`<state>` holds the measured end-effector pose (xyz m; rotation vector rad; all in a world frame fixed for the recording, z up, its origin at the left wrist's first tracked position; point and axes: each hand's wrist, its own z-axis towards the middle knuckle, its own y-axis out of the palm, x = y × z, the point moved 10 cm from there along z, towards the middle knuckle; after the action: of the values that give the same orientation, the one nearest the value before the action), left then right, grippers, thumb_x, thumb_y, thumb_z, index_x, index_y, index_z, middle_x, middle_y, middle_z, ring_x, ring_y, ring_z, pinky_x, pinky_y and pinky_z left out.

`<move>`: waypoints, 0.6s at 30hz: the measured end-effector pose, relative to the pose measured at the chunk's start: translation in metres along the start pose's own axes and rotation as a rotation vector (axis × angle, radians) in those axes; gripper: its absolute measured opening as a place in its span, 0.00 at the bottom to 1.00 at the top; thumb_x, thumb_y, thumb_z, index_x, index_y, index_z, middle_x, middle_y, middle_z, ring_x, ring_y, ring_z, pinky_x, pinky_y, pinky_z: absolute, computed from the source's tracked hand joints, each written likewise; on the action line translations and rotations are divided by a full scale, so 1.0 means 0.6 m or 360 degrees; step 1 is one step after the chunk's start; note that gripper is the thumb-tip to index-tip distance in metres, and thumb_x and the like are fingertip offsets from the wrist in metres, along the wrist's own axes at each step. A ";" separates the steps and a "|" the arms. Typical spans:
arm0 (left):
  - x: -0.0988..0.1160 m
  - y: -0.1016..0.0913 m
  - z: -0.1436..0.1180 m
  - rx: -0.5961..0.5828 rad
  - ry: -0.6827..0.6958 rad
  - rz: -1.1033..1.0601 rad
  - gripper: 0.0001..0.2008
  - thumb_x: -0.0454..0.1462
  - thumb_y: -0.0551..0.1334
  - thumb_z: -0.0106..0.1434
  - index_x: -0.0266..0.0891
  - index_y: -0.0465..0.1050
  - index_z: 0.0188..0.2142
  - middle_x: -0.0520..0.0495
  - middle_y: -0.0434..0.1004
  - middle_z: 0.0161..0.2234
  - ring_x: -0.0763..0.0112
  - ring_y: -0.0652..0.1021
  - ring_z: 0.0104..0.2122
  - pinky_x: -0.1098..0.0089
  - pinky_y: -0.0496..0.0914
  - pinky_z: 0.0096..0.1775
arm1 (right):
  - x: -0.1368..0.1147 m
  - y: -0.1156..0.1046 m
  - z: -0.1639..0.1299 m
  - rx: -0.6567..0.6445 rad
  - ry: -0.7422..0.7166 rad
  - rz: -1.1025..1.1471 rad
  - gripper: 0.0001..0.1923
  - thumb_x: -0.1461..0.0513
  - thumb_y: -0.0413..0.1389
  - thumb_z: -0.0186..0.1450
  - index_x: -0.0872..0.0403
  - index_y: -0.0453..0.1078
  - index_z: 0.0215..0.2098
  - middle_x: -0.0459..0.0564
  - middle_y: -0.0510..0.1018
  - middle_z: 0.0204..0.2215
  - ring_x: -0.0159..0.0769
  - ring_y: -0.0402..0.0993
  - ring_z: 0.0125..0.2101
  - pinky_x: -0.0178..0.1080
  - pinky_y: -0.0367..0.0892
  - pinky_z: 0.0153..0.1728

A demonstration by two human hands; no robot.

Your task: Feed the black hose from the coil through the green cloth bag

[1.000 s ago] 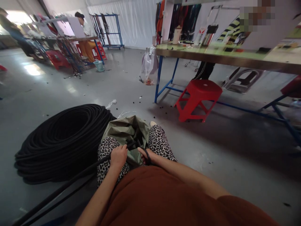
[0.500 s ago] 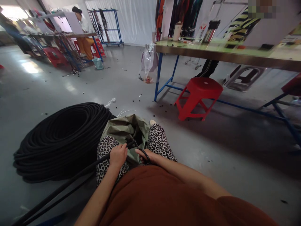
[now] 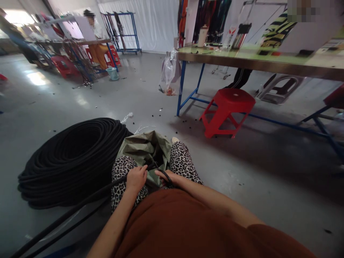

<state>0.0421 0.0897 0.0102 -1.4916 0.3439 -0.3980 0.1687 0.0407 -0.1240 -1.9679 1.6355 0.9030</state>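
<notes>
Fingers of your left hand (image 3: pixel 136 178) wrap the thin black rubber hose (image 3: pixel 80 206) over your lap; your right hand (image 3: pixel 167 176) pinches its looped end above the olive cloth bag (image 3: pixel 139 147). Feed smoothly, avoid kinks.

Black hose (image 3: pixel 80 206), matt, rubber-like, seen held in left hand (image 3: pixel 136 178); same dull finish on the large floor coil (image 3: pixel 70 157). Olive bag (image 3: pixel 142 148) of soft, creased cloth, matt. Leopard-print trousers (image 3: pixel 182 163) and rust-brown top (image 3: pixel 188 229) both noted as fabric. Floor (image 3: pixel 67 104) smooth, grey, slightly glossy with window glare. Red stool (image 3: pixel 228 107) of moulded plastic, faint sheen. Counter (image 3: pixel 255 62) top glossy, frame blue-painted metal. Clear plastic bag (image 3: pixel 170 73) crinkled, shiny.
</notes>
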 end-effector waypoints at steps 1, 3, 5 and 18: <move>0.001 0.002 0.000 -0.0007 0.0016 0.0001 0.18 0.38 0.52 0.67 0.42 0.75 0.52 0.42 0.80 0.37 0.60 0.78 0.40 0.63 0.67 0.41 | -0.003 0.000 -0.003 -0.0010 -0.0007 -0.0016 0.26 0.43 0.57 0.64 0.58 0.66 0.30 0.44 0.68 0.17 0.28 0.65 0.16 0.30 0.62 0.17; 0.003 0.005 -0.001 -0.0026 0.0042 0.0011 0.19 0.38 0.51 0.68 0.42 0.74 0.53 0.42 0.80 0.38 0.60 0.78 0.40 0.63 0.67 0.41 | -0.006 0.002 -0.008 -0.0038 -0.0016 -0.0003 0.25 0.43 0.57 0.64 0.57 0.65 0.29 0.42 0.67 0.17 0.27 0.63 0.16 0.29 0.61 0.17; 0.004 0.007 -0.002 -0.0050 0.0067 0.0017 0.19 0.38 0.51 0.68 0.42 0.74 0.53 0.42 0.80 0.38 0.60 0.78 0.40 0.63 0.67 0.41 | -0.010 0.005 -0.011 -0.0073 -0.0023 0.0031 0.24 0.44 0.57 0.64 0.56 0.63 0.29 0.41 0.65 0.16 0.26 0.62 0.15 0.29 0.60 0.17; 0.004 0.012 0.000 -0.0101 0.0126 -0.0010 0.18 0.37 0.52 0.68 0.43 0.73 0.53 0.43 0.79 0.38 0.62 0.78 0.40 0.64 0.67 0.41 | -0.011 -0.002 -0.010 0.0085 0.0100 0.0069 0.25 0.44 0.59 0.62 0.57 0.63 0.26 0.39 0.62 0.12 0.24 0.57 0.11 0.28 0.58 0.13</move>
<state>0.0447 0.0888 0.0031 -1.5422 0.4181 -0.4557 0.1703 0.0417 -0.1153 -1.9503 1.7257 0.8124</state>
